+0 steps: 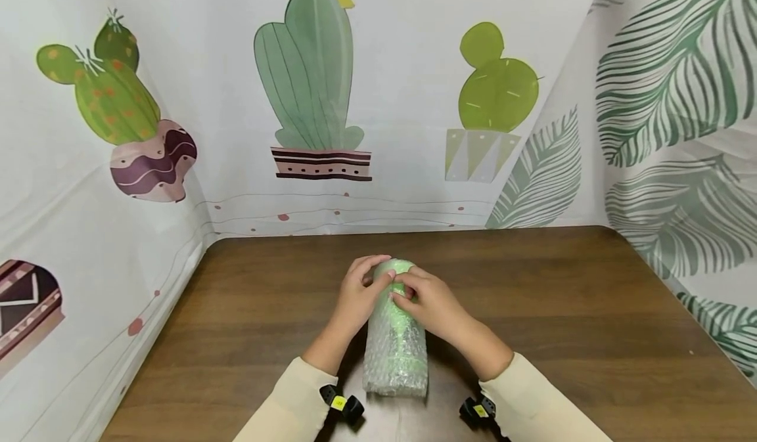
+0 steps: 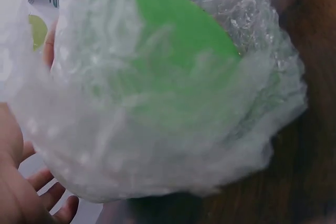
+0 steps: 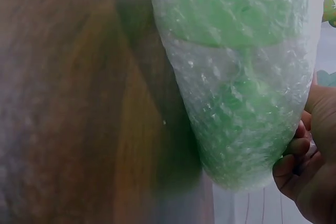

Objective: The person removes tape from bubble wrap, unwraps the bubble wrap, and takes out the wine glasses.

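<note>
A long green object in clear bubble wrap point(image 1: 395, 350) lies lengthwise, pointing toward me, in the middle of the table. Through the layers in the right wrist view, a broad rounded green part point(image 3: 231, 11) narrows to a thin neck, then widens into a second green part. One end shows a smooth green disc point(image 2: 184, 30) in the left wrist view, framed by loose wrap. My left hand point(image 1: 359, 294) grips the far end, fingers round its left side and thumb on top. My right hand point(image 1: 434, 303) pinches the wrap there with curled fingers, close to the left thumb.
The brown wooden table point(image 1: 562, 337) reaches out on both sides of the package. A white cloth printed with cacti and leaves point(image 1: 408, 100) hangs behind its back edge and along the sides. Small black devices are strapped at both wrists, over cream sleeves point(image 1: 290, 402).
</note>
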A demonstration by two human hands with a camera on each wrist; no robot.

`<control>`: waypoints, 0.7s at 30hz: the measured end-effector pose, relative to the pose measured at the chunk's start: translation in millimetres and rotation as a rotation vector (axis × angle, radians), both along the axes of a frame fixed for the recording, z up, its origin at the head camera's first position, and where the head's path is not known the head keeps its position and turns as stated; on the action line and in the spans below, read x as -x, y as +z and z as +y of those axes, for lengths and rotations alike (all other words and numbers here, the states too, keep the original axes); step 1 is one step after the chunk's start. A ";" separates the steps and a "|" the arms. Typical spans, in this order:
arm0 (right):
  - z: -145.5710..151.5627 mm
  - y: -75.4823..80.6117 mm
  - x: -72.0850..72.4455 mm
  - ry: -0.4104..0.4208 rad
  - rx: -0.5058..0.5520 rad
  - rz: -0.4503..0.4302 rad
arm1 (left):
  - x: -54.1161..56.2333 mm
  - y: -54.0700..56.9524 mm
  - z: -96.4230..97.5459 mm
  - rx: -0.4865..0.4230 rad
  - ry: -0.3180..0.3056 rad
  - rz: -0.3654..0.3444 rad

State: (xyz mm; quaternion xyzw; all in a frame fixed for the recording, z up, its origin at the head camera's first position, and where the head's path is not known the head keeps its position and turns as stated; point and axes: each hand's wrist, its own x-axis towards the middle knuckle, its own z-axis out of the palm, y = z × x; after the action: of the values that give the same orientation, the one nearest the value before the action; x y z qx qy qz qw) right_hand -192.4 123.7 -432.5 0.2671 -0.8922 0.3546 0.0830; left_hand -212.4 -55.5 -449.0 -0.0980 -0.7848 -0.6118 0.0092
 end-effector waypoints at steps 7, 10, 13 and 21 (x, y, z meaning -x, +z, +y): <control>-3.4 1.0 0.7 0.015 -0.055 -0.005 | -1.0 2.1 -1.6 -0.003 0.046 -0.054; -5.9 2.2 1.4 0.018 -0.062 -0.008 | -1.0 3.7 -2.8 -0.009 0.071 -0.063; -7.9 3.7 2.6 0.023 -0.068 -0.007 | -0.2 4.9 -3.8 -0.017 0.090 -0.031; -11.5 7.9 7.4 0.051 -0.079 0.008 | -0.4 7.1 -5.9 0.043 0.124 0.064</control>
State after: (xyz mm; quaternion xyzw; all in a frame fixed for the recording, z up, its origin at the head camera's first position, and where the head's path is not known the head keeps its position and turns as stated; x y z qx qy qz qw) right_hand -199.7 112.1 -424.7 0.2942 -0.8981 0.3200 0.0667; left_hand -212.0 -61.5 -441.9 -0.0691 -0.8017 -0.5896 0.0701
